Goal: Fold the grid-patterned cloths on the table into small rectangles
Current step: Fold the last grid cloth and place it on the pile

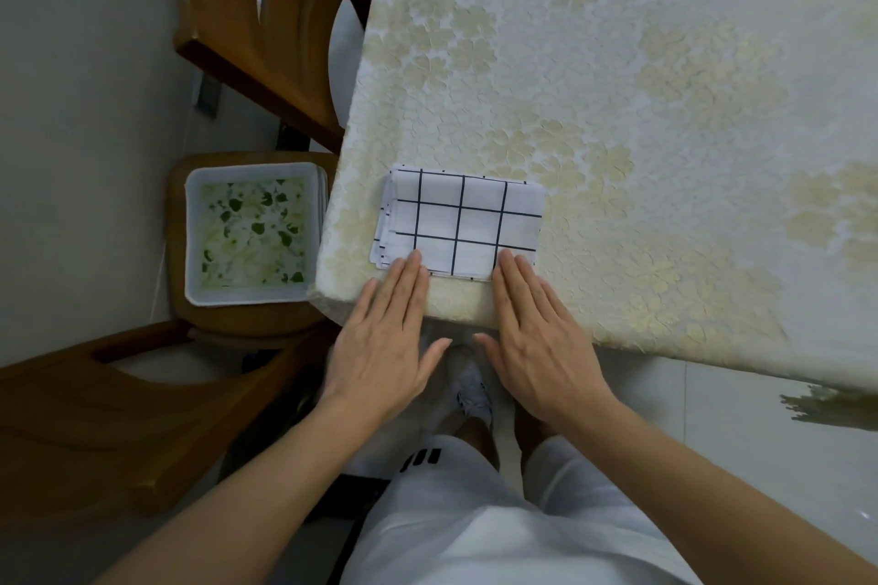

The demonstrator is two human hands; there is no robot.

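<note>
A white cloth with a black grid point(463, 221) lies folded into a small rectangle of several layers near the table's front left corner. My left hand point(387, 337) lies flat with straight fingers, its fingertips touching the cloth's near left corner. My right hand point(537, 337) is flat too, its fingertips resting on the near right corner. Neither hand holds anything. The table point(641, 109) wears a cream tablecloth with a pale flower pattern.
A wooden chair point(266, 29) stands at the table's left side. On a second wooden seat point(237, 323) to the left lies a stack of folded cloths with a green leaf print point(252, 233). The table's front edge runs just under my hands.
</note>
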